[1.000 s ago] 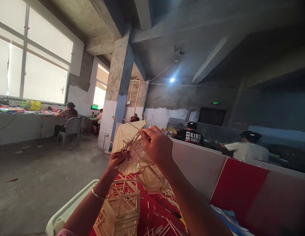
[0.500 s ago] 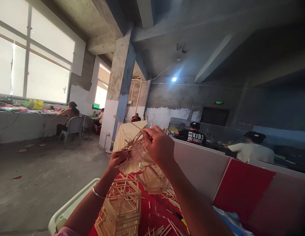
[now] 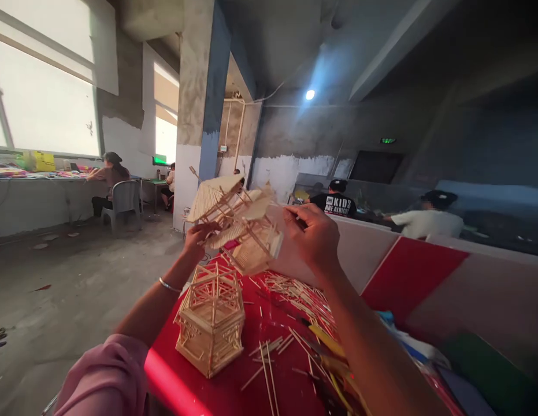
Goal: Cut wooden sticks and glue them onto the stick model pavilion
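My left hand [image 3: 197, 238] is closed on the lower edge of a stick-built model roof [image 3: 216, 193], made of thin pale wooden sticks and held tilted in the air. Below the roof hangs a tiered part of the same model [image 3: 253, 254], partly blurred. To its right, my right hand [image 3: 314, 234] is apart from the model, its thumb and forefinger pinched together; whatever they hold is too small or blurred to name. Standing upright on the red tabletop [image 3: 182, 375] is a second stick model [image 3: 211, 323], with an open frame on top and a many-sided base.
Loose sticks [image 3: 301, 294] lie heaped on the right of the tabletop, near yellow-handled tools [image 3: 327, 341]. A low white and red partition [image 3: 411, 266] runs behind them. Several people sit at other tables, one on a grey chair [image 3: 123, 202] at the left.
My right hand has drawn away from the roof to the right. My left hand keeps hold of the model, which has tilted. The view has dipped, showing more of the tabletop.
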Available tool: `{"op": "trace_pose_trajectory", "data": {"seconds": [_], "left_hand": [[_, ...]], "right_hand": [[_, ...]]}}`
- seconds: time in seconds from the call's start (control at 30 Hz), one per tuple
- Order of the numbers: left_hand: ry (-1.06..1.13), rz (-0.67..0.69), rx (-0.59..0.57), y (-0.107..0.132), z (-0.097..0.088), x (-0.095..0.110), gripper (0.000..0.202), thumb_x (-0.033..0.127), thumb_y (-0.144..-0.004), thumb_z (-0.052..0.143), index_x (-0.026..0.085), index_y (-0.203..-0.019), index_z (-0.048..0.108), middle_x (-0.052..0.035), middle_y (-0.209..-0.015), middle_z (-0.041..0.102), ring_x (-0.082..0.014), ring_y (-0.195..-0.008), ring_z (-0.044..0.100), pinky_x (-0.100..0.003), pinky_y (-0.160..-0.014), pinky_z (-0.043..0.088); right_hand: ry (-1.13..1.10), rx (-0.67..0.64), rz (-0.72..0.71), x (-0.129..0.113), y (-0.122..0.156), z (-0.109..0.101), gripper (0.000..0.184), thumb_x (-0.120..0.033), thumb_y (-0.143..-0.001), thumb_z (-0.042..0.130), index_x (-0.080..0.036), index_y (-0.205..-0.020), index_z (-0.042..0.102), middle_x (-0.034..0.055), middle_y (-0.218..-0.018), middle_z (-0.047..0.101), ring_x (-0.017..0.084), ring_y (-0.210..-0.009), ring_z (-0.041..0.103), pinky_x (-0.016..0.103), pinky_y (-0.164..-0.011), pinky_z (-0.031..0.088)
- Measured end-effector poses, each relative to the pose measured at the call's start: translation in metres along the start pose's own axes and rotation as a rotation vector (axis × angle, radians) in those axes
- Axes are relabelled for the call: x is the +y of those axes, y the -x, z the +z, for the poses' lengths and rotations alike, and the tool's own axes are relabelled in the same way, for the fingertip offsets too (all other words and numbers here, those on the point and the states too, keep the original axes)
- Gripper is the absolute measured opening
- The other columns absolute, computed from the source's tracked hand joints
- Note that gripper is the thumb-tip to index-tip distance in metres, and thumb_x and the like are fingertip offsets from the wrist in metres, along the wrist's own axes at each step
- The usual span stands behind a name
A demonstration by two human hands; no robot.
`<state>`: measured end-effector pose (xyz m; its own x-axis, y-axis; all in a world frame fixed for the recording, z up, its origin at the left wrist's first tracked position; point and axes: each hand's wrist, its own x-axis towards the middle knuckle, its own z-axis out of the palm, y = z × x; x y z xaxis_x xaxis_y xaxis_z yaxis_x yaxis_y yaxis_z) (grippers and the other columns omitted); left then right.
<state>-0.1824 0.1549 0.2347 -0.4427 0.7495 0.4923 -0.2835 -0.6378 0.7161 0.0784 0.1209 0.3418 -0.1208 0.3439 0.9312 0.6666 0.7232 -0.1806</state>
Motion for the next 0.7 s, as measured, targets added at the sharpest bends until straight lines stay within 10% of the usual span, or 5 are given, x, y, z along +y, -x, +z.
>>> {"op": "trace_pose_trajectory", "data": {"seconds": [0.4,0.7], "left_hand": [[-0.122,0.012,0.031,-0.055,-0.028,-0.013,0.019,0.033,-0.064,0.077,0.014,-0.062,0.074,-0.0049,-0.064,0.069,-0.0128,-0.054,0.057,-0.024,-0.05,0.042],[-0.314,-0.098,-0.048,-0.048,-0.058,-0.072,0.023,0.037,-0.061,0.078,0.014,-0.061,0.076,0.0,-0.049,0.06,-0.0062,-0.042,0.039,-0.02,-0.043,0.025]], "right_hand": [[0.018,-0.084,0.025,0.05,0.064,-0.038,0.025,-0.036,-0.091,0.056,-0.02,-0.091,0.075,0.0043,-0.077,0.068,0.015,-0.065,0.061,0.026,-0.059,0.046],[-0.009,-0.295,0.049,0.042,0.089,-0.008,0.025,-0.037,-0.093,0.053,-0.023,-0.092,0.074,0.0038,-0.081,0.069,0.015,-0.068,0.064,0.026,-0.062,0.049]]}}
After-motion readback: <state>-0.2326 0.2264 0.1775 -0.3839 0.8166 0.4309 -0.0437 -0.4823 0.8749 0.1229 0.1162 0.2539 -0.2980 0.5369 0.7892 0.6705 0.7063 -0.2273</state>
